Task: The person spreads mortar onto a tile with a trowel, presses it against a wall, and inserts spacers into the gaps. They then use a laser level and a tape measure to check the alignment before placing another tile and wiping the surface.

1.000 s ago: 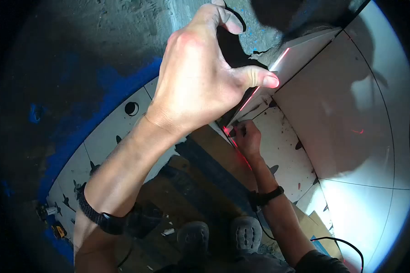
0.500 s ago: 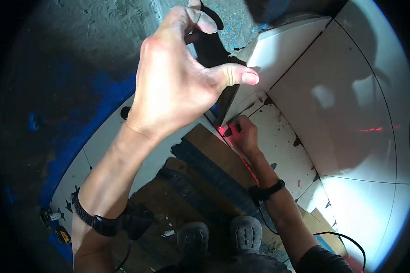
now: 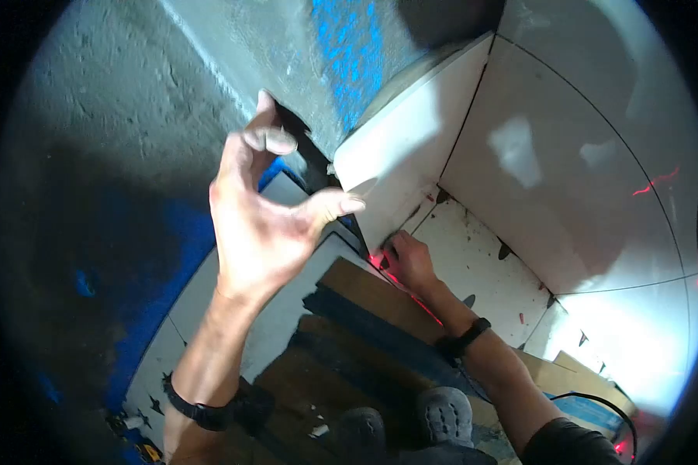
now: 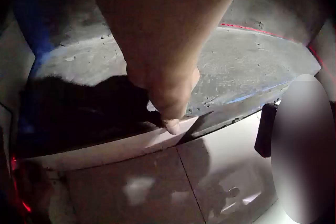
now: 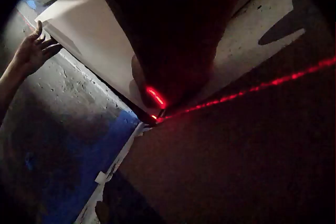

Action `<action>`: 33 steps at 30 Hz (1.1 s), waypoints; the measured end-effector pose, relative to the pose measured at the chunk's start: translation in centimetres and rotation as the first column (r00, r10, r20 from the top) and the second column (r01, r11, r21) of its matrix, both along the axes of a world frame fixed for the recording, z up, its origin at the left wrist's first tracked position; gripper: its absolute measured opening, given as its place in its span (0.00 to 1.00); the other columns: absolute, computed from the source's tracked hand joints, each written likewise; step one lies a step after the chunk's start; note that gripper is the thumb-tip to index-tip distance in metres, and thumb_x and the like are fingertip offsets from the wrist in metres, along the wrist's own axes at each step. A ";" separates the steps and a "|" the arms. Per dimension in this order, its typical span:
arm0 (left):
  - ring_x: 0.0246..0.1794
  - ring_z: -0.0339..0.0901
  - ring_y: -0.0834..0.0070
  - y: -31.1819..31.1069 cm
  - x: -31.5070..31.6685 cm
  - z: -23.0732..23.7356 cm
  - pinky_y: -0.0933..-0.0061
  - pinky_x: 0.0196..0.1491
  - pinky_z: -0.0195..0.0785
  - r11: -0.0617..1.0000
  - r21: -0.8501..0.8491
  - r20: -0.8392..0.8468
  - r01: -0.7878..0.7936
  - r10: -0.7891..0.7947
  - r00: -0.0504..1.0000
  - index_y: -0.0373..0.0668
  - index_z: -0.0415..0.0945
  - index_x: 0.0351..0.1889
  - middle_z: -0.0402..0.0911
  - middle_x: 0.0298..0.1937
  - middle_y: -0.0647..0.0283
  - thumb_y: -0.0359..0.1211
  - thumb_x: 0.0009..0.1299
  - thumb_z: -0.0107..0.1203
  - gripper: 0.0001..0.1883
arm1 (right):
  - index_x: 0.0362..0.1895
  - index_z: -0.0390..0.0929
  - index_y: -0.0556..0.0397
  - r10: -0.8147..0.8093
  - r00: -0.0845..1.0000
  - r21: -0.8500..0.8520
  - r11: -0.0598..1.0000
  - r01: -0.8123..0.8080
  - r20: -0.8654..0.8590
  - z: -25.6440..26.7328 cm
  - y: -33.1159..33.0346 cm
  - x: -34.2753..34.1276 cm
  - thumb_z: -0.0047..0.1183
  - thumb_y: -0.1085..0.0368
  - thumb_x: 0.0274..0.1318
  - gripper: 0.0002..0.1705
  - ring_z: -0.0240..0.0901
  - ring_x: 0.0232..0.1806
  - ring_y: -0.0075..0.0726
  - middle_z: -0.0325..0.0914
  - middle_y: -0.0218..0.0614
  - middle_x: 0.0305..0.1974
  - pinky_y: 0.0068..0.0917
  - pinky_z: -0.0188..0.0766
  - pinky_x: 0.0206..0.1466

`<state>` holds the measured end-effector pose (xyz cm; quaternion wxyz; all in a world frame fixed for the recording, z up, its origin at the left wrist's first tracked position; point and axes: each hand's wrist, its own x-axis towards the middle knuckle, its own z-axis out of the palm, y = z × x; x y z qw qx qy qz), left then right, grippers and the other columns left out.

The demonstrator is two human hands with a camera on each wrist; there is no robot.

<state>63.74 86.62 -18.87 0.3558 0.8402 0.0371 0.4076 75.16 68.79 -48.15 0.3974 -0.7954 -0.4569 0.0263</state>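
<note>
An upright pale tile [image 3: 395,128] stands against the tiled wall. My left hand [image 3: 260,232] is at its outer edge, thumb extended against that edge and fingers loosely bent; the left wrist view shows the thumb [image 4: 171,126] on the edge. In the right wrist view the left hand [image 5: 32,53] has spread fingers beside the tile [image 5: 89,22]. Down at the tile's lower corner, my right hand [image 3: 412,263] pinches a small dark wedge [image 3: 385,264], largely hidden by the fingers. Red laser light crosses that corner.
Large tiles cover the wall [image 3: 566,155] at right, with dark clips in the floor tile joints. Cardboard [image 3: 372,298] with dark tape lies by the shoes [image 3: 446,415]. Rough grey concrete [image 3: 132,85] with blue patches is at left. A yellow and black tool [image 3: 146,452] lies lower left.
The head view has shifted, showing more of the tile's face. The red line that ran up the tile's edge no longer shows there. Both hands stay by the tile.
</note>
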 end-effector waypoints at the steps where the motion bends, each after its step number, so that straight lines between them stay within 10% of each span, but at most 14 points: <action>1: 0.76 0.65 0.54 -0.1 -0.4 0.2 0.54 0.76 0.61 1.000 -0.006 -0.067 -0.017 0.017 0.998 0.34 0.67 0.50 0.63 0.75 0.30 0.43 0.46 0.85 0.42 | 0.37 0.75 0.54 -0.010 1.000 0.023 1.000 0.010 -0.001 0.4 -0.2 0.2 0.60 0.67 0.56 0.08 0.78 0.37 0.61 0.76 0.48 0.37 0.51 0.76 0.40; 11: 0.79 0.60 0.44 -0.5 -0.6 0.3 0.48 0.77 0.57 0.999 -0.040 -0.101 -0.026 0.022 0.995 0.36 0.66 0.48 0.59 0.75 0.24 0.42 0.45 0.85 0.41 | 0.42 0.75 0.55 0.072 0.991 -0.016 0.997 -0.075 -0.114 -0.2 -1.1 1.4 0.61 0.65 0.57 0.12 0.79 0.44 0.61 0.76 0.49 0.43 0.53 0.77 0.47; 15: 0.71 0.70 0.61 -0.4 -0.5 0.3 0.57 0.72 0.64 1.000 -0.013 -0.087 -0.004 0.003 0.996 0.35 0.67 0.50 0.64 0.77 0.37 0.38 0.51 0.84 0.38 | 0.43 0.75 0.54 0.108 0.991 -0.098 0.988 -0.116 -0.084 1.6 -1.1 2.5 0.62 0.59 0.58 0.16 0.79 0.43 0.63 0.76 0.50 0.44 0.55 0.77 0.46; 25: 0.73 0.69 0.56 -0.1 -0.5 0.1 0.53 0.73 0.65 1.000 0.026 -0.068 0.000 0.002 0.998 0.35 0.68 0.50 0.64 0.77 0.38 0.38 0.50 0.84 0.38 | 0.48 0.81 0.54 0.212 0.975 -0.455 0.876 -0.160 0.064 2.7 -0.6 4.0 0.56 0.47 0.64 0.23 0.82 0.44 0.61 0.80 0.51 0.46 0.54 0.80 0.47; 29: 0.72 0.71 0.54 -0.2 -0.4 0.4 0.58 0.69 0.67 0.999 -0.023 -0.063 -0.033 0.032 0.997 0.35 0.69 0.46 0.66 0.71 0.24 0.38 0.48 0.86 0.37 | 0.47 0.83 0.53 0.256 0.965 -0.406 0.888 -0.214 0.052 2.2 -0.5 4.5 0.56 0.46 0.64 0.23 0.82 0.45 0.61 0.81 0.51 0.46 0.54 0.80 0.47; 33: 0.69 0.73 0.63 0.0 -0.6 0.2 0.57 0.70 0.68 0.994 0.066 -0.117 -0.086 0.093 0.989 0.35 0.69 0.49 0.65 0.76 0.38 0.44 0.47 0.84 0.40 | 0.44 0.84 0.53 0.264 0.964 -0.402 0.885 -0.235 0.019 2.7 -0.7 4.6 0.57 0.45 0.62 0.23 0.82 0.45 0.62 0.81 0.50 0.46 0.55 0.80 0.48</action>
